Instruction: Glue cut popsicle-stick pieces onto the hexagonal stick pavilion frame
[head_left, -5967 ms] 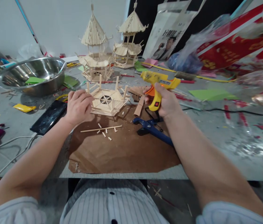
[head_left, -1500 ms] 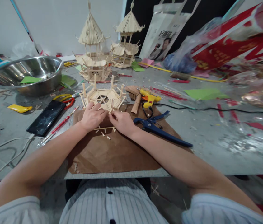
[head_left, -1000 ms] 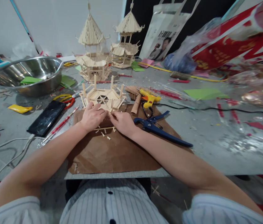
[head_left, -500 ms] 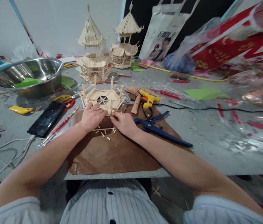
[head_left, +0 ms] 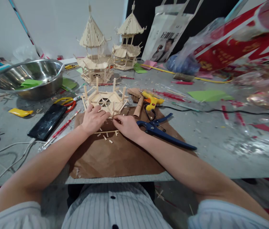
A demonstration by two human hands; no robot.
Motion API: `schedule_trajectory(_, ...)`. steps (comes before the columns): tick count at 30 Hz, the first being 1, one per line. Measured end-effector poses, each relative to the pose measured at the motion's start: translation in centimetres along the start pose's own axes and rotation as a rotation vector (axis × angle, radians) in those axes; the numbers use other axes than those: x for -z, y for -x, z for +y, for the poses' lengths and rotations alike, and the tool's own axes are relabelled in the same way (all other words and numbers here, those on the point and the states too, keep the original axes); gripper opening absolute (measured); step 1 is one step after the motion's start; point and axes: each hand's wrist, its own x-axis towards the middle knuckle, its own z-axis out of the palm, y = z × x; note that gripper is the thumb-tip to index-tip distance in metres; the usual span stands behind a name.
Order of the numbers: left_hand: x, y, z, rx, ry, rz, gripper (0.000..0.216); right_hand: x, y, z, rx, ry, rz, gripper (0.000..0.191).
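Tabletop (head_left: 210, 133) bears stick frame (head_left: 116, 104) flat, posts (head_left: 97, 84) pointing upward.

craft workshop, scrap-strewn grey table (head_left: 215, 133), glue gun (head_left: 152, 101), blue cutters (head_left: 172, 137), hexagonal stick frame (head_left: 114, 104), pagoda-shaped stick models (head_left: 92, 35) behind

Soft, muted light (blurry right side)

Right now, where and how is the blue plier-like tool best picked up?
I'd grip the blue plier-like tool by its long lower handle, from the right: that handle stretches rightward, away from the right hand near the tool's head.
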Motion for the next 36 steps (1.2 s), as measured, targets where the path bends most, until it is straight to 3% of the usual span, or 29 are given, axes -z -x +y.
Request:
schedule_trajectory(15,-0.1,0.1,-0.1,0.013,0.04,-0.041,0.016,0.4,0.2,0.5,0.055,-0.015,-0.018,0.025)
schedule_trajectory(22,0.1,0.1,-0.6,0.014,0.03,-0.013,0.018,1.5,0.4,0.6,0.119,0.08,0.047,0.027)
schedule_trajectory(31,0.6,0.0,-0.8,-0.034,0.074,-0.044,0.017,5.0,0.0,0.8,0.032,0.114,0.197,0.022)
schedule_trajectory(36,0.5,0.0,-0.9,-0.052,0.068,-0.06,0.019,8.8,-0.8,2.8,-0.224,0.201,0.309,0.027)
